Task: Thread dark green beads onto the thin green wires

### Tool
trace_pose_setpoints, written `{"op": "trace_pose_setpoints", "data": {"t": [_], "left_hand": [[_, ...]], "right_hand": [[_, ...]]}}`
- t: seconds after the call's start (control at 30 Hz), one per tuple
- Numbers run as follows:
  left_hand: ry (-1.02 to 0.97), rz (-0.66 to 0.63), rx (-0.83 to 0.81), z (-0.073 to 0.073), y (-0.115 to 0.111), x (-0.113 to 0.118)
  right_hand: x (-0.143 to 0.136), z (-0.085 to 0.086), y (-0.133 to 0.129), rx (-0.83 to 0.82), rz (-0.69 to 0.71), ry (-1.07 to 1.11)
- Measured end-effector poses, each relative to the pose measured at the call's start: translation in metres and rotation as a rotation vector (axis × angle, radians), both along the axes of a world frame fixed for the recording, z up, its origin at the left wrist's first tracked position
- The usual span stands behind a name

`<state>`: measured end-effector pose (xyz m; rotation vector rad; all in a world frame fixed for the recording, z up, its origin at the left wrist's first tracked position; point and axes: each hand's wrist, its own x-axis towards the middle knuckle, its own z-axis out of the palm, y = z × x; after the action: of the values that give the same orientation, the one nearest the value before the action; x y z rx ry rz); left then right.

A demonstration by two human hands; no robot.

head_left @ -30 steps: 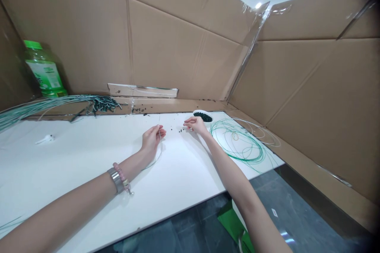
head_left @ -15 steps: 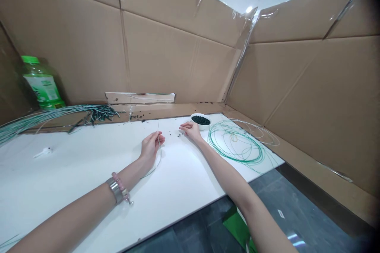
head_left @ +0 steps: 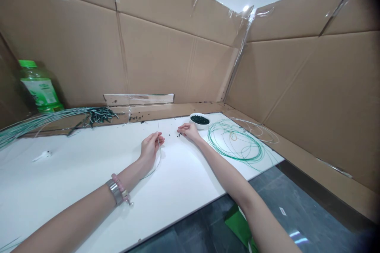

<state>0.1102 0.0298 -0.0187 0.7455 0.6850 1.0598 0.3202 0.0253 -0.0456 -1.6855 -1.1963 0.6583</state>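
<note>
My left hand (head_left: 151, 145) pinches a thin green wire (head_left: 160, 158) between thumb and fingers. The wire's tip points up past the fingertips, and its rest curves down to the white tabletop (head_left: 178, 182) beside the wrist. My right hand (head_left: 189, 130) is just in front of a white bowl (head_left: 204, 127) filled with small dark beads (head_left: 199, 119). Its thumb and forefinger are closed together over the table; what lies between them is too small to make out. A few loose beads (head_left: 178, 136) are scattered by those fingertips.
Coiled green wire (head_left: 258, 154) lies to the right of the bowl. Along the back left rests a bundle of beaded wires (head_left: 59, 114), with a green bottle (head_left: 44, 93) behind. A white earbud (head_left: 44, 155) sits at left. Cardboard walls (head_left: 166, 55) stand around the table.
My right hand has shifted very slightly, its fingertips still pinched near the loose beads. The left hand holds the wire as before. The whole view has tilted a little.
</note>
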Motion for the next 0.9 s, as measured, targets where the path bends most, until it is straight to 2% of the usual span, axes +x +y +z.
{"op": "trace_pose_setpoints", "data": {"t": [0.9], "left_hand": [[0.016, -0.009, 0.009, 0.0002, -0.0002, -0.0002]], "right_hand": [[0.0047, -0.0051, 0.0046, 0.029, 0.04, -0.004]]}}
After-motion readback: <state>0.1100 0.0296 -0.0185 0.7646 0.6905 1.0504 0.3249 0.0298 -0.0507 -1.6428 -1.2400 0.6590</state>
